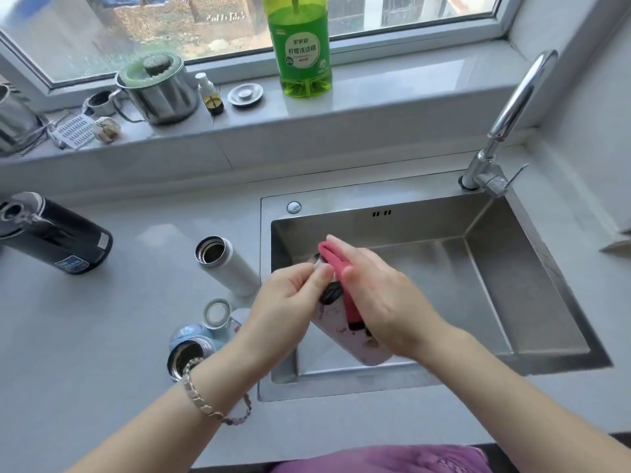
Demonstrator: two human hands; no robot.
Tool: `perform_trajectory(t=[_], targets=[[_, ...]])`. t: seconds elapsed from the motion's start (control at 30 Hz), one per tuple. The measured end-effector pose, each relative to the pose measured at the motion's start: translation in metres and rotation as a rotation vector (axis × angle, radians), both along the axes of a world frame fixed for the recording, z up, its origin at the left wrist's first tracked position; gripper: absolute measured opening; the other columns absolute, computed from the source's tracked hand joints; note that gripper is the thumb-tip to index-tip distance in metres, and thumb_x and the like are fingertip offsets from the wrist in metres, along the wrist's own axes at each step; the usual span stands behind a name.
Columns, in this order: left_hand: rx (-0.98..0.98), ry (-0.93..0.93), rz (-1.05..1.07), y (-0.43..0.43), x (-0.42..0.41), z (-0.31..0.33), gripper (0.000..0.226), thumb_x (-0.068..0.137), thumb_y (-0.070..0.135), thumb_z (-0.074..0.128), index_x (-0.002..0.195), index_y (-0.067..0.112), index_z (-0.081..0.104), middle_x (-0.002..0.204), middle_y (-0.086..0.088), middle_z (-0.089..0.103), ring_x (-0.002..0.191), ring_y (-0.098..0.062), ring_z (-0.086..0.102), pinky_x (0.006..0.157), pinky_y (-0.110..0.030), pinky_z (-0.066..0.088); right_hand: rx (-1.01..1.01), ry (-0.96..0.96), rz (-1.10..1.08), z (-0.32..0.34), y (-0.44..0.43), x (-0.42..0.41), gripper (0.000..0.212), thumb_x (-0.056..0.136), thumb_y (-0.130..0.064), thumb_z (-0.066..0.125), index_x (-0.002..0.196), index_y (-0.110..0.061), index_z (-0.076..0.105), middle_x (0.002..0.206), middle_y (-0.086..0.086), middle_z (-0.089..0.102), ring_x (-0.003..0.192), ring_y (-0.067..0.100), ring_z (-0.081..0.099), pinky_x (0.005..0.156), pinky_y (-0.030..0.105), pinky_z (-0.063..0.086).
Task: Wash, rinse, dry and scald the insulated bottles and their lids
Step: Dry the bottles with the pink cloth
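Over the steel sink I hold a pale patterned insulated bottle, tilted with its mouth away from me. My left hand grips it near the metal rim. My right hand presses a pink cloth against the bottle's side, fingers wrapped over the cloth. On the counter left of the sink stand an open white bottle and an open light blue bottle. A ring-shaped lid lies between them.
A black electric kettle stands at the far left of the counter. The chrome tap rises at the sink's back right. On the windowsill are green dish soap, a steel pot, a sink plug and small items.
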State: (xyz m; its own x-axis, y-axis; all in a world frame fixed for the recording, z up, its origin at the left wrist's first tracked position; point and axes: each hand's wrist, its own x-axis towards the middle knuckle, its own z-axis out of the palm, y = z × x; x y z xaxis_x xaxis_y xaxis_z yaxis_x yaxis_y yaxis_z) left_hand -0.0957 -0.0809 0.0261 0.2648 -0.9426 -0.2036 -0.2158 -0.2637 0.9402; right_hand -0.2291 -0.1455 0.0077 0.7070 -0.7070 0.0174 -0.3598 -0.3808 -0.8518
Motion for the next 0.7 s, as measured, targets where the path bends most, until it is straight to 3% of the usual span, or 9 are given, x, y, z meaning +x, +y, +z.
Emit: perform_trajectory(t=[0.07,0.17,0.27,0.33,0.4,0.47,0.53,0.6,0.7], targets=[[-0.064,-0.036,-0.017,0.006,0.001,-0.002,0.056,0.083,0.044,0.048,0.077,-0.010,0.057,0.069,-0.015,0.052,0.068,-0.016,0.046,0.065,-0.038,0.039,0.492,-0.094,0.011,0.001,-0.016,0.008,0.040,0.099,-0.046,0.023,0.116,-0.035,0.058,0.089,-0.030,0.064,0.089,-0.011,0.057,0.086,0.021,0.042],[-0.120,-0.030,0.013,0.009,0.000,0.001,0.049,0.082,0.039,0.047,0.074,-0.008,0.059,0.067,-0.018,0.055,0.064,-0.017,0.050,0.061,-0.033,0.041,1.130,-0.057,0.057,-0.016,-0.028,0.010,0.048,0.090,-0.054,0.042,0.101,-0.012,0.064,0.097,0.010,0.067,0.087,0.024,0.063,0.084,0.035,0.049],[-0.163,-0.024,0.061,0.008,0.005,-0.001,0.051,0.083,0.038,0.046,0.069,-0.009,0.055,0.059,-0.011,0.048,0.057,-0.016,0.046,0.055,-0.032,0.038,1.378,-0.033,0.033,-0.029,-0.019,0.003,0.061,0.066,-0.050,0.070,0.109,-0.010,0.052,0.108,0.018,0.053,0.097,0.031,0.053,0.087,0.037,0.041],[-0.209,0.000,0.121,0.006,0.009,-0.003,0.051,0.085,0.042,0.049,0.065,-0.005,0.053,0.055,-0.002,0.044,0.053,-0.012,0.041,0.051,-0.028,0.034,1.527,-0.109,-0.031,-0.029,-0.015,-0.002,0.056,0.068,-0.039,0.071,0.110,-0.008,0.052,0.105,0.016,0.052,0.097,0.031,0.050,0.092,0.039,0.037],[-0.278,-0.024,0.167,0.004,0.015,-0.005,0.049,0.086,0.044,0.050,0.062,0.000,0.055,0.053,0.001,0.044,0.052,-0.007,0.040,0.050,-0.023,0.035,1.564,-0.240,-0.195,-0.032,-0.014,-0.007,0.035,0.081,-0.028,0.054,0.104,-0.003,0.058,0.098,0.016,0.057,0.096,0.033,0.052,0.100,0.041,0.035],[-0.354,-0.183,0.172,0.001,0.018,-0.012,0.048,0.089,0.038,0.048,0.064,-0.002,0.056,0.056,-0.003,0.045,0.055,-0.001,0.041,0.053,-0.011,0.033,1.560,-0.446,-0.400,-0.028,-0.011,-0.008,0.032,0.090,-0.024,0.041,0.102,-0.004,0.063,0.094,0.017,0.062,0.094,0.032,0.056,0.104,0.041,0.037],[-0.407,-0.361,0.135,0.001,0.016,-0.021,0.053,0.091,0.038,0.042,0.067,-0.007,0.054,0.064,-0.009,0.050,0.064,0.001,0.042,0.060,-0.007,0.034,1.465,-0.590,-0.593,-0.023,-0.005,-0.002,0.032,0.096,-0.031,0.038,0.098,-0.012,0.062,0.081,0.011,0.067,0.077,0.025,0.064,0.082,0.036,0.051],[-0.467,-0.479,0.079,0.004,0.011,-0.030,0.047,0.095,0.036,0.041,0.067,-0.001,0.051,0.066,-0.008,0.048,0.072,-0.004,0.042,0.068,-0.007,0.034,1.316,-0.562,-0.748,-0.018,0.005,0.006,0.035,0.096,-0.041,0.040,0.083,-0.016,0.061,0.065,0.004,0.065,0.056,0.018,0.063,0.062,0.029,0.049],[-0.601,-0.613,-0.023,0.011,0.010,-0.035,0.033,0.099,0.032,0.036,0.072,0.016,0.048,0.071,0.004,0.042,0.080,-0.014,0.040,0.080,-0.010,0.032,1.083,-0.402,-0.828,-0.023,0.022,0.016,0.035,0.096,-0.041,0.040,0.084,-0.016,0.061,0.071,0.004,0.062,0.061,0.017,0.061,0.058,0.026,0.048]])
